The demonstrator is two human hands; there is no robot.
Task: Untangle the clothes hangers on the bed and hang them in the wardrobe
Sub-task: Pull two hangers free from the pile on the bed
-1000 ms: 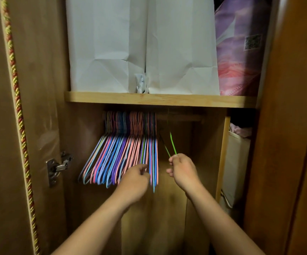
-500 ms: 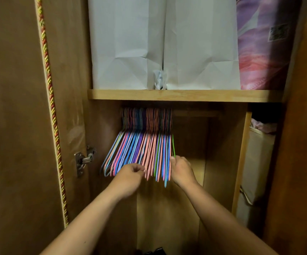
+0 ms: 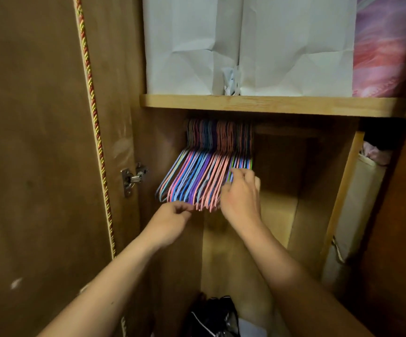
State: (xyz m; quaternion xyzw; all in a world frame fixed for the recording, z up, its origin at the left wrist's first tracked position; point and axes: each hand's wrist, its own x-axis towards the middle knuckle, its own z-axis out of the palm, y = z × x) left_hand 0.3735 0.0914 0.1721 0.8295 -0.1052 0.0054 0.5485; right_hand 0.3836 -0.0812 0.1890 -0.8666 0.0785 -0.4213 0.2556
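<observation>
Both hands [image 3: 242, 198] touch hangers [image 3: 204, 171]; rod's right half bare.

On the wooden shelf [image 3: 270, 106]: two creased white paper bags [image 3: 245, 45] side by side, a crumpled scrap of white paper [image 3: 231, 80] wedged between them at the base, and a pink-and-purple printed package [image 3: 389, 49] touching the right bag. Open door at left carries a metal hinge [image 3: 133, 179] and a twisted red-and-gold cord [image 3: 95, 132] running down its edge. Right of a pale wooden upright [image 3: 340, 190], a cream fabric bin [image 3: 357, 205] with pink cloth [image 3: 374, 152] at its top; a black bag [image 3: 211, 317], blurred, lies low at the bottom.
</observation>
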